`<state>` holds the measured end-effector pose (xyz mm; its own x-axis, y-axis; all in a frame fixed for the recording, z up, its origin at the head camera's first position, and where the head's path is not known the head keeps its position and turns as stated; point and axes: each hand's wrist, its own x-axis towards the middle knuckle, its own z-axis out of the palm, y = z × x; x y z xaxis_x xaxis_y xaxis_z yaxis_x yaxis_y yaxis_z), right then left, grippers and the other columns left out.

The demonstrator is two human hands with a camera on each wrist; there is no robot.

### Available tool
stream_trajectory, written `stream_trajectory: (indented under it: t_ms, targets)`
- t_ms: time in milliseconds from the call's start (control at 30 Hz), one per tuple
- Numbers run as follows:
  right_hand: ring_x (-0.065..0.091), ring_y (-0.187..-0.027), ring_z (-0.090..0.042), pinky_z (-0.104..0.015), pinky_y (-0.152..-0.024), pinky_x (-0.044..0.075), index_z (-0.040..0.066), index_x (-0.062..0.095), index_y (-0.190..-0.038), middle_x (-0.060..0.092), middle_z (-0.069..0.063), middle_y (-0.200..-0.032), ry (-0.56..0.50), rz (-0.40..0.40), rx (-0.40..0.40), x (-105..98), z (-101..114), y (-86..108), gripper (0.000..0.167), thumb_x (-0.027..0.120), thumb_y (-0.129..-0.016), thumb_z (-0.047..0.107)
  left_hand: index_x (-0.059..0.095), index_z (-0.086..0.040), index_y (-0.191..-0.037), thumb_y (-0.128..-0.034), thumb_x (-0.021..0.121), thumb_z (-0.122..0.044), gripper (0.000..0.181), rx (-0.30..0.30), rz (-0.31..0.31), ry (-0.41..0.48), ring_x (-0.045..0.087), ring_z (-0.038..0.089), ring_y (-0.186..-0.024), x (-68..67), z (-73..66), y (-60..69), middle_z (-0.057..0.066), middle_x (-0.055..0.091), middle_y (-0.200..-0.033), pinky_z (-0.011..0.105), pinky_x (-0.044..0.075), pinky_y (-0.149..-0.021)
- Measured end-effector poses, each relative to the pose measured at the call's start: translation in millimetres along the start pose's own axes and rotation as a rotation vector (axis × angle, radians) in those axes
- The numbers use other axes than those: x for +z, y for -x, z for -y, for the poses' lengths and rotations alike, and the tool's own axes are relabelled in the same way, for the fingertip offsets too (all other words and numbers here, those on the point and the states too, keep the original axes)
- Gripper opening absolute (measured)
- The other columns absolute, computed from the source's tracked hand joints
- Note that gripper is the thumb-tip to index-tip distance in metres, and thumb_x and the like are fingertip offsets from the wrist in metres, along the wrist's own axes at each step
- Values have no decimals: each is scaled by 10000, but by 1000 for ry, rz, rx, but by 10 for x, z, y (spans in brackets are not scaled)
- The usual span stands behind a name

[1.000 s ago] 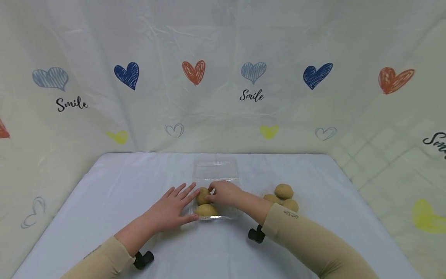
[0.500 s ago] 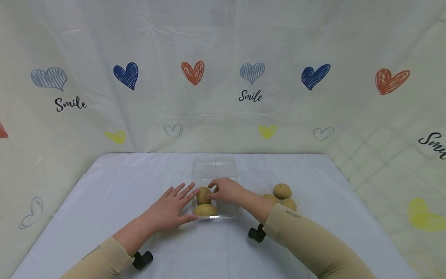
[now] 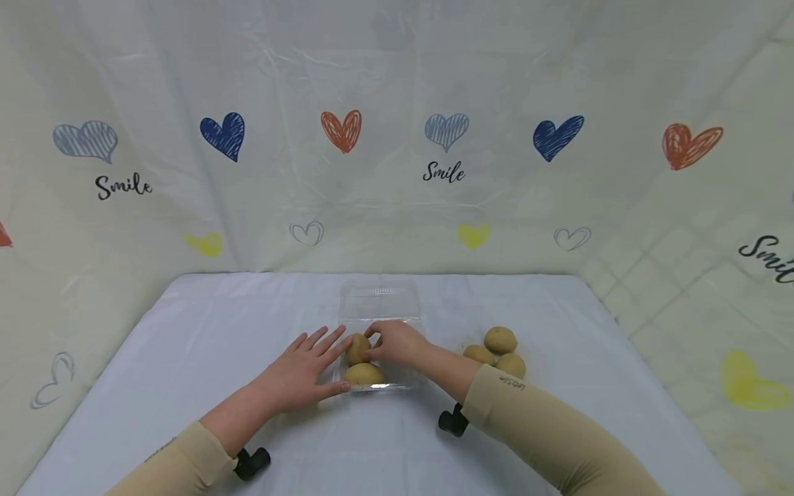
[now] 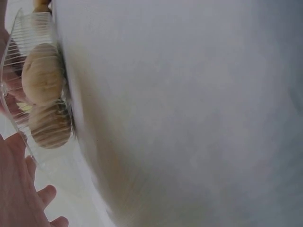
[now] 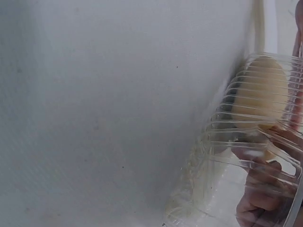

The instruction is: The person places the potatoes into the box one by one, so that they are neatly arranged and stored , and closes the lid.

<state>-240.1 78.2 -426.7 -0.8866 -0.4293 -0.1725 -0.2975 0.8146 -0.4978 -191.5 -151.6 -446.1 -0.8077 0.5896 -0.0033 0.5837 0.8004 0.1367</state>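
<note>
A clear plastic clamshell box sits mid-table with its lid raised at the back. Two potatoes lie along its left side: a rear potato and a front potato. Reaching in from the right, my right hand pinches the rear one by its right side. My left hand has its fingers spread, thumb by the front corner, fingertips at the box's left edge. Through the ribbed wall, the left wrist view shows a potato close up; the right wrist view shows a potato and curled fingers.
To the right of the box, three loose potatoes sit close together: a back one, a left one and a front one. White cloth covers the table. Behind it hangs a heart-printed backdrop.
My right hand and the rear potato have shifted slightly left, toward the box's left wall. My left hand stays in place. The whole head view has drifted a little.
</note>
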Motion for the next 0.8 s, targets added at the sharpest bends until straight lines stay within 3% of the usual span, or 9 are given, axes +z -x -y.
stream_trajectory:
  t_ms: [167,400,800]
  targets:
    - [667,-880,-131,-333,-813,547,133,681,-1189,722,7,-1004,12,0,-6,6,-5,9,403,757,-874,374,226,-260,-1593,-900,379,-779,880,-8,1,1,173,317,-1501,11,5,-4,-23,138,-1661,576,181,-1170]
    - [670,-897,-141,-337,-813,546,116,660,-1228,727,-13,-1014,-3,18,2,-51,-18,44,459,757,-873,389,212,-272,-1595,-891,338,-803,891,-7,-6,3,163,315,-1503,26,17,-5,-24,131,-1662,576,169,-1174]
    - [674,-927,-165,-350,-799,555,113,652,-1257,732,0,-1009,-119,5,8,-190,-81,150,464,763,-874,351,211,-275,-1595,-889,345,-804,892,-5,-6,-1,170,319,-1502,7,16,4,-36,122,-1661,575,175,-1173]
